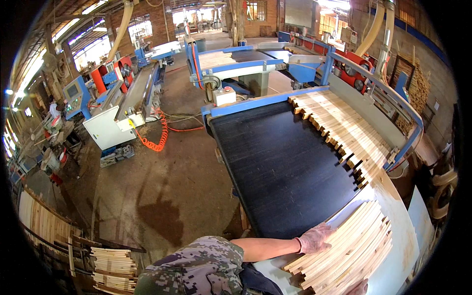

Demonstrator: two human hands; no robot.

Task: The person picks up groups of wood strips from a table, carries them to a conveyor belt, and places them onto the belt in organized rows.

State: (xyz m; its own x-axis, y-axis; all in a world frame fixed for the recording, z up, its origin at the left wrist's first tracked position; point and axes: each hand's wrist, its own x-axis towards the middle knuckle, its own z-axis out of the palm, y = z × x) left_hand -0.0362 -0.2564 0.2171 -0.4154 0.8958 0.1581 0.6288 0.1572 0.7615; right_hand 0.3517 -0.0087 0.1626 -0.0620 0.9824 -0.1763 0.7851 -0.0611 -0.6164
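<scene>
I press my left hand (314, 238), fingers flat, squarely on the slat bundle (344, 250); my right hand (358, 287) is barely visible, grip unclear

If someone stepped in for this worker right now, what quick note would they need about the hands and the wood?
Left hand: gloved, resting flat on the near bundle of wooden slats, pressing its left edge.
Right hand: only just in view at the bottom edge by the same bundle; grip cannot be told.
The bundle lies on a pale board at the near end of the black conveyor belt.
A long row of slats lies along the belt's right side, not yet gathered.
The belt's middle is bare.
</scene>
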